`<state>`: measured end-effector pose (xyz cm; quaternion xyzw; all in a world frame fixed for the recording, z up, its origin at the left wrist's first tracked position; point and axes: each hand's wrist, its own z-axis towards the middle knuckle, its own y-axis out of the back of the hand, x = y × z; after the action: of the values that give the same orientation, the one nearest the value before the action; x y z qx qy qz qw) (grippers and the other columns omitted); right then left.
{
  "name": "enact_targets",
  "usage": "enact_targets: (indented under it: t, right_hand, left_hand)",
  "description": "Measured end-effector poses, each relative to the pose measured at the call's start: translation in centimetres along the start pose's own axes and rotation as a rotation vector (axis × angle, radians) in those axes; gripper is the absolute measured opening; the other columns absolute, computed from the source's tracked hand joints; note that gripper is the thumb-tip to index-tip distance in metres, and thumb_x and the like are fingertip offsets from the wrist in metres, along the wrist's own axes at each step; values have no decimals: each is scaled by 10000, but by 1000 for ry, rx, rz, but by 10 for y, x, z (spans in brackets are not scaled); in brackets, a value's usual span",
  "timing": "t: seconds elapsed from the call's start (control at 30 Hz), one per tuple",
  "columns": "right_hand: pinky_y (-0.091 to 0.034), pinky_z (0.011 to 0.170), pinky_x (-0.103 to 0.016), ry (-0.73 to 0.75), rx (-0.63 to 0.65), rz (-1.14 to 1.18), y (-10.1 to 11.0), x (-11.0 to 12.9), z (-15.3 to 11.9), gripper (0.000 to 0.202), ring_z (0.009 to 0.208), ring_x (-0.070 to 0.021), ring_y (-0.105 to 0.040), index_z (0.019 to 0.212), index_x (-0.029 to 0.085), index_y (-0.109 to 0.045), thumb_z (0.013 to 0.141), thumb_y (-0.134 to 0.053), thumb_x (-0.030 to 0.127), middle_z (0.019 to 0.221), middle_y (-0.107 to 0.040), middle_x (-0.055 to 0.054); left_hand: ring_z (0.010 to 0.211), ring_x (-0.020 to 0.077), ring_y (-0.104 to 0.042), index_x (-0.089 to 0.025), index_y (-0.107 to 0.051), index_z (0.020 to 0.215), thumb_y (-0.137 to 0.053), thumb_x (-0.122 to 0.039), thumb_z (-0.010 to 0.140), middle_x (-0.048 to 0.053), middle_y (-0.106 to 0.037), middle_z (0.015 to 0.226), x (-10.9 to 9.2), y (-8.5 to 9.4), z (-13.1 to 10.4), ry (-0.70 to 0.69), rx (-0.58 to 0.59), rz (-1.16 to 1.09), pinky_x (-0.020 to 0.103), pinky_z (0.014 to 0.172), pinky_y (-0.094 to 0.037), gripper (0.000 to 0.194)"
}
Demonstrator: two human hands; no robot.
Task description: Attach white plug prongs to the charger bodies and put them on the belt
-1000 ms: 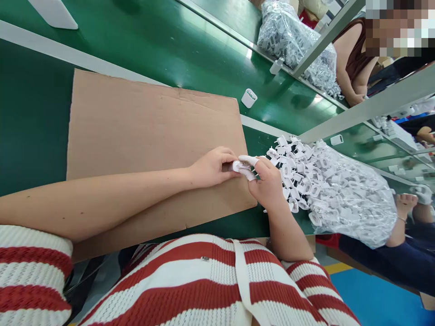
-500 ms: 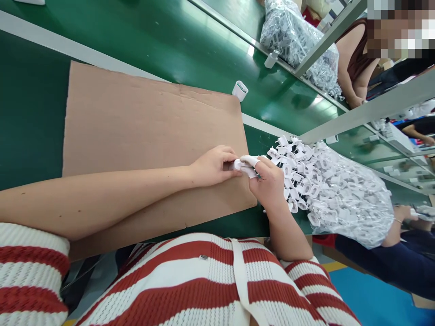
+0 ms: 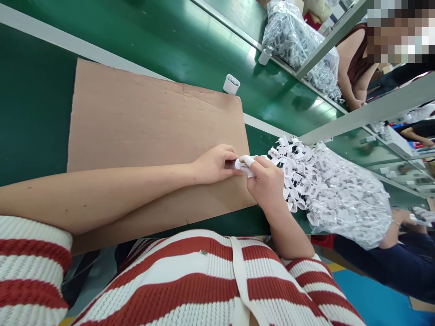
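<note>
Over the right edge of a brown cardboard sheet [image 3: 152,122], my two hands meet at a small white plastic part [image 3: 240,166]. The fingers and thumb of my left hand [image 3: 215,164] pinch its left end. My right hand [image 3: 267,181], with white coverings on its fingers, is closed around the other side and hides much of the part. Just right of my right hand lies a heap of loose white plastic pieces [image 3: 295,174], spilling from a clear plastic bag [image 3: 350,194].
A white oval housing [image 3: 231,84] stands on the green belt [image 3: 190,50] beyond the cardboard, with another white piece [image 3: 265,55] farther off. A metal post [image 3: 367,111] slants across the right. Co-workers' arms show at the right, beside a second filled bag [image 3: 299,45].
The white housing and the farther white piece have shifted slightly left on the belt. My hands stay together at the white part, with only a small change in the right fingers.
</note>
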<state>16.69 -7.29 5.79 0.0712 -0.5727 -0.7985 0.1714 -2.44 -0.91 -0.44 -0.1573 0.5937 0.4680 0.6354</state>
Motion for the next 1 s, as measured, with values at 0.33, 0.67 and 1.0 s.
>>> enact_targets:
  t: [0.33,0.67,1.0]
  right_hand:
    - [-349,587,-288,-43,49,89,9,5,-1,246,663,-163,-589,977,225,-780,893,-582,105,782,-701,-24]
    - [-556,763,-325,-34,-127,268,-3,0,-15,210,864,-210,-723,1130,268,-788,1031,-603,266,961,-792,-64]
    - [-351,555,-280,40,-94,62,-1,1,-8,280,652,-157,-590,1030,219,-808,906,-581,111,761,-695,-20]
  left_hand:
    - [950,253,-659,-207,-784,890,-745,-445,897,78,-692,943,2,-1,-3,-57,5,3,373,853,-530,241]
    - [911,244,-661,-195,-804,920,-745,-448,899,84,-696,942,1,0,-4,-54,35,7,371,831,-530,261]
    - [914,246,-648,-201,-791,866,-740,-448,897,78,-683,906,-1,-5,-5,-16,-5,20,372,812,-521,254]
